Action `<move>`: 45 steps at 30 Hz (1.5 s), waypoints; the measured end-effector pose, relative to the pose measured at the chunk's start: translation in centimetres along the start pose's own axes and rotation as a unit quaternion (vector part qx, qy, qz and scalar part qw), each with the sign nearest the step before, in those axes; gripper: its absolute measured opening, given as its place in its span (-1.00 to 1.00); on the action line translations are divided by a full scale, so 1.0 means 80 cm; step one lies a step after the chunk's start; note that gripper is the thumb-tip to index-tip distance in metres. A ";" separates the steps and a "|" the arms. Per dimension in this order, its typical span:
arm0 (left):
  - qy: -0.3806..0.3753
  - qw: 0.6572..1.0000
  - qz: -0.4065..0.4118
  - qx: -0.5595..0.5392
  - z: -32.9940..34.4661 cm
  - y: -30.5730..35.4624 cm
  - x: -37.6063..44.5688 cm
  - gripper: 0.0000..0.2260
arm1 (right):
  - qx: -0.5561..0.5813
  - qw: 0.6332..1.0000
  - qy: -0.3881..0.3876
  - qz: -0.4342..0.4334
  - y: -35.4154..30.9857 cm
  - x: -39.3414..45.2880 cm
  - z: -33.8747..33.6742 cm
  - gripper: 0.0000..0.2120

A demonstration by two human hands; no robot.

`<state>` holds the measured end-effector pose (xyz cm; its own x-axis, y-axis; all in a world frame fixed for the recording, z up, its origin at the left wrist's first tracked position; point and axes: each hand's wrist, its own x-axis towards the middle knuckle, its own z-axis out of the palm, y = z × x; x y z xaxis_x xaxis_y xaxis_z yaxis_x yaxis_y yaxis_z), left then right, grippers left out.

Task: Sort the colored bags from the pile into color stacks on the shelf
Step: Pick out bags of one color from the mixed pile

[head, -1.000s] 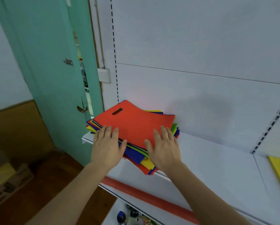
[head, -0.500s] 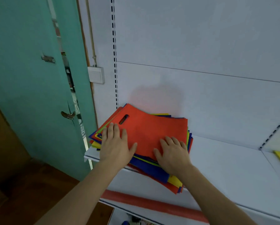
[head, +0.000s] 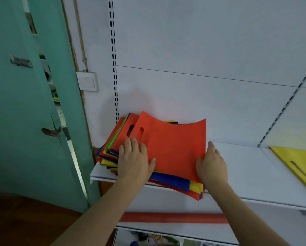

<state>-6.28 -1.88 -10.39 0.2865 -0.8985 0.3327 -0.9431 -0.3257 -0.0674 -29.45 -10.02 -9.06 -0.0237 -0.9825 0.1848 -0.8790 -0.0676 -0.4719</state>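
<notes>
A pile of colored bags (head: 171, 181), red, blue, yellow and green, lies at the left end of the white shelf (head: 246, 174). The top red bag (head: 173, 148) is bowed and raised off the pile, its handle slot at the left. My right hand (head: 211, 165) pinches its right edge, thumb on top. My left hand (head: 133, 160) rests flat on the red bag underneath, its thumb against the raised bag's near edge. A single yellow bag (head: 297, 166) lies flat at the shelf's right end.
A teal door (head: 24, 121) stands ajar left of the shelf, with a white wall switch (head: 87, 81) beside it. A red strip (head: 173, 217) runs below the shelf's front edge, and small items sit on a lower shelf. White back panels rise behind.
My right hand has slid from the top of the pile to the top red bag's right edge and lifted it, so the bag now curves upward. My left hand stays flat on the pile.
</notes>
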 end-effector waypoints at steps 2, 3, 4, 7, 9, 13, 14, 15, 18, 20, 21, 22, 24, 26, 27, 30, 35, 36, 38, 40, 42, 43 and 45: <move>-0.019 0.999 -0.042 0.010 -0.001 -0.004 0.001 -0.14 | 0.012 1.000 0.003 -0.007 0.001 0.005 0.001 -0.62; -0.029 0.998 -0.055 0.013 0.000 -0.005 0.001 -0.10 | 0.011 1.000 -0.004 -0.008 0.003 0.009 0.002 -0.75; -0.034 0.997 -0.061 0.013 0.001 -0.006 0.001 -0.08 | 0.010 1.000 -0.016 -0.006 0.004 0.013 0.003 -0.85; -0.035 0.998 -0.055 0.006 0.002 -0.002 0.000 -0.16 | 0.016 0.999 -0.035 -0.002 0.005 0.018 0.008 -0.89; -0.037 0.998 -0.046 -0.001 0.002 0.005 -0.002 -0.25 | 0.024 0.999 -0.038 -0.007 0.007 0.022 0.012 -0.90; -0.033 0.999 -0.015 -0.032 0.007 0.019 -0.008 -0.37 | 0.019 0.999 -0.015 -0.030 0.008 0.029 0.011 -0.91; -0.025 0.999 -0.008 -0.039 0.009 0.021 -0.009 -0.37 | 0.012 0.999 -0.007 -0.033 0.008 0.030 0.010 -0.93; -0.012 0.999 -0.002 -0.044 0.009 0.022 -0.009 -0.37 | 0.004 0.999 0.000 -0.034 0.008 0.030 0.008 -0.93; 0.012 0.997 0.001 -0.076 0.007 0.025 -0.008 -0.32 | -0.029 0.999 0.012 -0.038 0.008 0.033 0.003 -0.86; 0.030 0.994 -0.008 -0.101 0.006 0.024 -0.008 -0.27 | -0.037 0.998 0.024 -0.046 0.010 0.035 0.000 -0.82; 0.037 0.993 -0.013 -0.107 0.005 0.023 -0.008 -0.26 | -0.029 0.998 0.032 -0.045 0.012 0.037 -0.001 -0.80; 0.041 0.993 -0.017 -0.107 0.004 0.021 -0.007 -0.26 | -0.015 0.998 0.041 -0.040 0.014 0.040 -0.003 -0.78; 0.036 0.994 -0.024 -0.099 0.002 0.016 -0.005 -0.29 | 0.023 0.998 0.046 -0.027 0.023 0.047 -0.009 -0.70; 0.017 0.996 -0.030 -0.088 0.001 0.012 -0.002 -0.33 | 0.051 0.998 0.028 -0.018 0.034 0.057 -0.015 -0.65; 0.008 0.996 -0.032 -0.084 0.002 0.011 0.000 -0.35 | 0.063 0.998 0.023 -0.015 0.038 0.060 -0.018 -0.66; -0.010 0.994 -0.038 -0.100 -0.001 0.011 0.008 -0.41 | 0.123 0.990 0.057 -0.029 0.046 0.062 -0.028 -0.77; -0.011 0.947 -0.093 -0.308 -0.021 -0.001 0.048 -0.39 | 0.244 0.961 0.117 -0.065 0.054 0.049 -0.051 -0.88; -0.031 0.908 -0.116 -0.402 -0.027 -0.004 0.059 -0.44 | 0.260 0.955 0.125 -0.069 0.055 0.046 -0.057 -0.86; -0.089 0.781 -0.161 -0.597 -0.042 -0.005 0.074 -0.50 | 0.295 0.942 0.143 -0.072 0.058 0.040 -0.067 -0.83; -0.094 0.691 -0.179 -0.694 -0.047 -0.003 0.082 -0.50 | 0.319 0.932 0.160 -0.067 0.060 0.033 -0.074 -0.83; -0.046 0.684 -0.163 -0.710 -0.049 -0.001 0.087 -0.55 | 0.327 0.927 0.172 -0.062 0.063 0.027 -0.077 -0.83; -0.032 0.678 -0.149 -0.719 -0.050 0.001 0.088 -0.60 | 0.330 0.925 0.179 -0.059 0.065 0.023 -0.077 -0.84; -0.040 0.658 -0.113 -0.743 -0.052 0.007 0.086 -0.69 | 0.337 0.921 0.188 -0.052 0.070 0.016 -0.076 -0.85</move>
<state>-5.54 -7.04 -4.25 0.3994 -0.9085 0.1227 0.0185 0.1418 0.9897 -37.28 -10.64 -6.24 -0.2304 -0.8439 0.4845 -0.3930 -0.3748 -0.8397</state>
